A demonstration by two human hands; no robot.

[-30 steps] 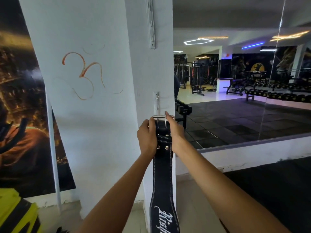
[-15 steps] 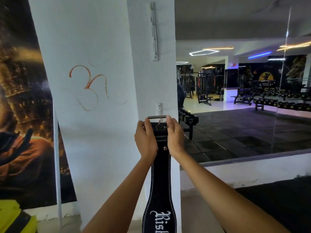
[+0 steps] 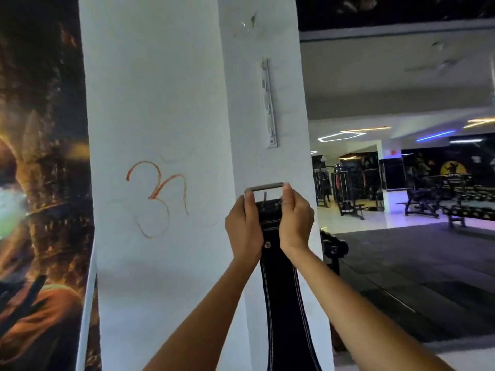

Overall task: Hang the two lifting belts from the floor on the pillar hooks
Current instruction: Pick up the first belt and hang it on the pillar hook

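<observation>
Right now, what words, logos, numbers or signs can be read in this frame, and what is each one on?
Orange hand-drawn Om symbol, a sign rather than letters: on the white pillar.
Yellow round emblem on the far gym wall: a dark figure inside, any lettering too small to read.
Black lifting belt held by the left hand and right hand: no print in view.
Poster on the left: no readable text.

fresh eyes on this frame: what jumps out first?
Centre frame, the left hand and right hand hold a black leather lifting belt with white stitching by its metal buckle against the white pillar. Above them on the pillar is a white vertical hook rail. Left of the hands, an orange painted symbol marks the pillar's broad face.
</observation>
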